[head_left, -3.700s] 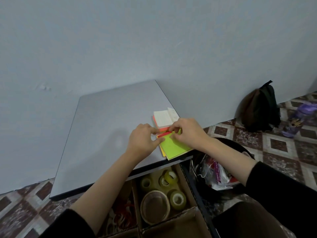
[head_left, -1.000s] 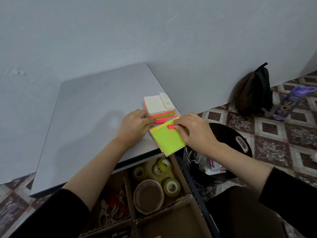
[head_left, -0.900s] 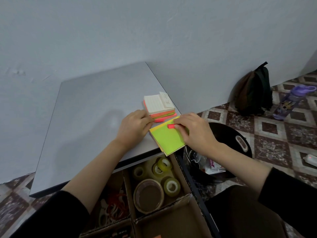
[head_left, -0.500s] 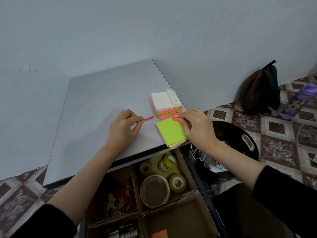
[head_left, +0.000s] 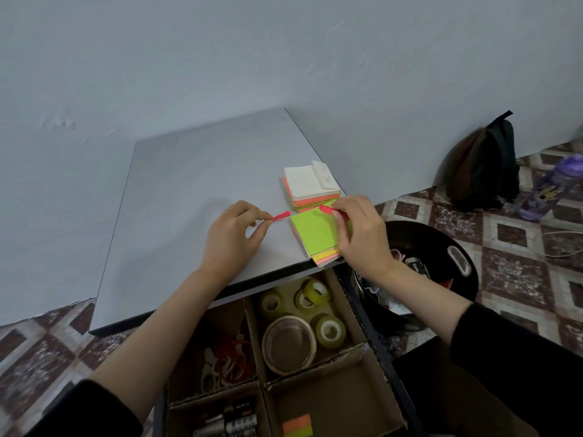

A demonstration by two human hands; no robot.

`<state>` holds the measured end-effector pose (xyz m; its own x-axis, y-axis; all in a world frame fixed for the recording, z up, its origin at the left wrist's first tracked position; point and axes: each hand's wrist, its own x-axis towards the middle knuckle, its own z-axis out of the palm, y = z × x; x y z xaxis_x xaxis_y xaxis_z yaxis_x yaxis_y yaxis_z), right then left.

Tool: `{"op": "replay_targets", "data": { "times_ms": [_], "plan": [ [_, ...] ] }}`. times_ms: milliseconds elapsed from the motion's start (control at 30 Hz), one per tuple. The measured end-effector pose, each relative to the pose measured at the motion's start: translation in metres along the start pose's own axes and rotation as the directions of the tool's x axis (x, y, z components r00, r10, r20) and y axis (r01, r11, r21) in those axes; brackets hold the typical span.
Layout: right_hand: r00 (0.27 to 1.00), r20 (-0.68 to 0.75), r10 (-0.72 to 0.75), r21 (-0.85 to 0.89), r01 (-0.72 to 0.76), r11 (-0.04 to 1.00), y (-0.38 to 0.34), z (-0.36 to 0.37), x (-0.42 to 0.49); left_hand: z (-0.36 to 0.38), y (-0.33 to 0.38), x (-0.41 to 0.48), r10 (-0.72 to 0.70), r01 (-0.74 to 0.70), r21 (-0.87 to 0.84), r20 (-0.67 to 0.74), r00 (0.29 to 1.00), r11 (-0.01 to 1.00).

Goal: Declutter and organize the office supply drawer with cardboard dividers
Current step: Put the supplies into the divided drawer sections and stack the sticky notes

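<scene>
Pinching red strip in left hand, just left of green pad | right hand pinches second strip over pad's far edge | pad lies at desk front-right corner

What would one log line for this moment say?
left hand: pinches red strip | right hand: pinches second red strip over green pad | drawer: open, tape rolls inside

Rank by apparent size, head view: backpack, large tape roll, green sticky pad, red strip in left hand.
1. backpack
2. large tape roll and green sticky pad: alike, roll nearer camera, unranked
3. red strip
</scene>
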<state>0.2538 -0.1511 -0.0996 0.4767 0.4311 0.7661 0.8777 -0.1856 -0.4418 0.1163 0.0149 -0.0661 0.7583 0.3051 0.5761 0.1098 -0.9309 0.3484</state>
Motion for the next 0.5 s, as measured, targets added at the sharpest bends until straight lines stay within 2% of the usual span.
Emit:
{"op": "replay_targets", "data": {
  "times_ms": [300,500],
  "plan": [
    [0.996,0.073,0.044,0.053,-0.048,0.997,-0.005,0.003,0.009,-0.010,0.004,-0.010,-0.023,0.026,-0.101,0.029,0.999,0.995],
    [0.996,-0.016,0.092,0.116,-0.089,0.989,-0.035,-0.020,0.002,-0.027,0.033,-0.041,-0.089,0.117,-0.205,0.141,0.986,0.972]
  ]
}}
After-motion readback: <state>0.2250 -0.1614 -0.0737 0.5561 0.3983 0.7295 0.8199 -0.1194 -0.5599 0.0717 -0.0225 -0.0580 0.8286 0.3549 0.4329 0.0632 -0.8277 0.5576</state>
